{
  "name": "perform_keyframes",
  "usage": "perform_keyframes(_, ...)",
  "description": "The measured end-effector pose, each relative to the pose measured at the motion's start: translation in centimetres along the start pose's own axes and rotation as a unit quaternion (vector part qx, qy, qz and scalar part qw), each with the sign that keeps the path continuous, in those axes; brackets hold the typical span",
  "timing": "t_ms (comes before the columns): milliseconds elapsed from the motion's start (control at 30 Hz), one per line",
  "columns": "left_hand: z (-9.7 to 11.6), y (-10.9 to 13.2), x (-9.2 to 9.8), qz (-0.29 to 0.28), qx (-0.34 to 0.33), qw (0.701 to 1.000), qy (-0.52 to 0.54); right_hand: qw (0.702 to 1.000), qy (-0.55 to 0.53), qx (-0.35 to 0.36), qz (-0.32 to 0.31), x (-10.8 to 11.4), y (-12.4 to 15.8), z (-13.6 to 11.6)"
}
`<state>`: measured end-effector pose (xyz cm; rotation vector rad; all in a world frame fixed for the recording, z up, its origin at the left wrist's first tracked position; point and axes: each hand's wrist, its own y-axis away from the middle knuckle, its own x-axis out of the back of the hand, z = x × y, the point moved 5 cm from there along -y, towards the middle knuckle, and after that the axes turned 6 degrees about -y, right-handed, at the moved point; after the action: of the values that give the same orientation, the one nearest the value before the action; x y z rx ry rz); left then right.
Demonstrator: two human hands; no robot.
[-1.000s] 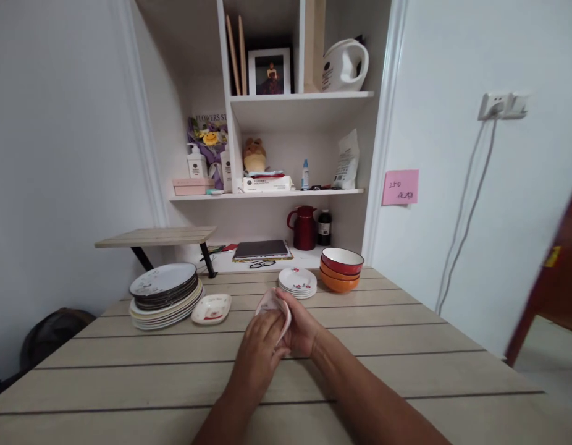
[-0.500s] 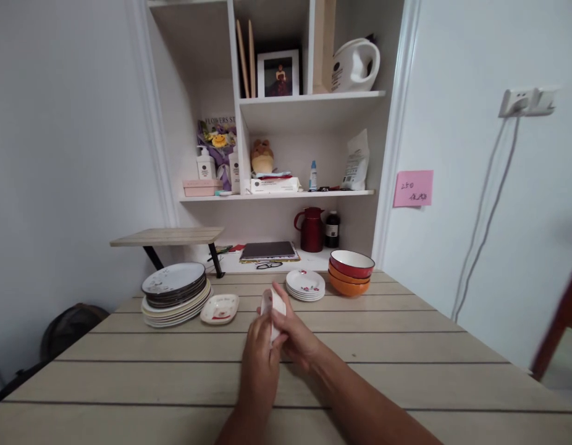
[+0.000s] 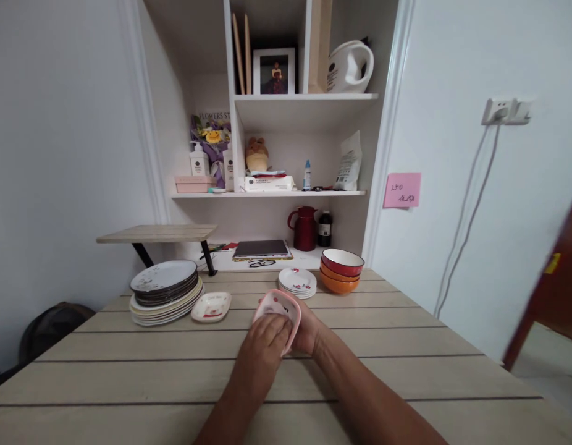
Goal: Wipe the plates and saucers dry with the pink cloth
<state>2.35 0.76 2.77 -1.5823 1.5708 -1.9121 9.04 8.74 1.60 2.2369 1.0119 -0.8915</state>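
Observation:
A small squarish dish [image 3: 292, 304] with a pink rim and a dark and red print inside is tilted up above the middle of the table. My right hand [image 3: 306, 329] grips it from the right and behind, with most of its fingers hidden by the dish. The fingers of my left hand [image 3: 268, 339] are together and bent over the near rim, pressed onto the inner face; its thumb is out of sight. To the left, a white square dish [image 3: 212, 307] with a red print lies on the table. Beyond my right hand stands a stack of small flowered plates [image 3: 298, 282].
Large plates [image 3: 164, 290] are stacked at the left, near a raised wooden stand [image 3: 157, 233]. Red and orange bowls [image 3: 341, 271] are nested at the back right. Behind the table [image 3: 397, 377], a shelf unit holds a red jug [image 3: 305, 230], a dark bottle and a laptop.
The dish has turned from edge-on so that its inside faces me. My left hand has shifted onto its inner face, while my right hand remains behind it. The view has swung slightly right.

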Motion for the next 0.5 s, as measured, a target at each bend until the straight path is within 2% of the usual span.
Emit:
perform_keyframes(100,-0.9,0.6,0.2,0.021,0.077,0.997,0.008,1.0,-0.017,0.018,-0.013,-1.2,0.0,0.8)
perform_keyframes(200,-2.3,1.5,0.3,0.04,0.202,0.978,0.042,0.993,-0.021,0.113,-0.022,-2.5,-0.2,1.6)
perform_keyframes(267,-2.8,1.9,0.3,0.05,0.244,0.967,0.055,0.984,-0.015,0.179,-0.022,-2.9,-0.1,1.9)
perform_keyframes(367,-2.6,1.9,0.3,0.055,0.236,0.969,0.052,0.968,0.018,0.248,-0.029,-3.2,0.3,1.9)
perform_keyframes(500,-1.9,1.5,0.2,0.047,0.194,0.979,0.031,0.961,0.053,0.272,-0.002,-2.7,0.4,1.1)
